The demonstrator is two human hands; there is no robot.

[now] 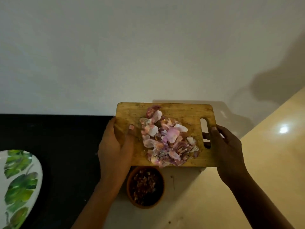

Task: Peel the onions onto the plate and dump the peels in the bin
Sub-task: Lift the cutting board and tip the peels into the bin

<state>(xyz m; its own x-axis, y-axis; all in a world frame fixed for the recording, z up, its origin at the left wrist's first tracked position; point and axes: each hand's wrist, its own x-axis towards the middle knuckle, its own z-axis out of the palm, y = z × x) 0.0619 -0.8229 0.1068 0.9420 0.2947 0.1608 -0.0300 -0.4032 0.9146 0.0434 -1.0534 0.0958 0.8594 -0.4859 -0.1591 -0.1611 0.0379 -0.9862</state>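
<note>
A wooden cutting board (184, 113) is held in the air, carrying a heap of pink and purple onion peels (166, 139). My left hand (115, 146) grips the board's left edge, thumb on top near the peels. My right hand (226, 146) grips the right end, fingers through the handle slot. Directly below the board's near edge stands a round orange bin (160, 192) with peels inside it. A white plate with a green leaf print (19, 182) shows partly at the lower left on the black counter; no onions are visible on it.
The black counter (66, 146) ends near the board's left edge. A pale floor (231, 195) lies below and to the right. A plain white wall (148, 55) fills the upper view.
</note>
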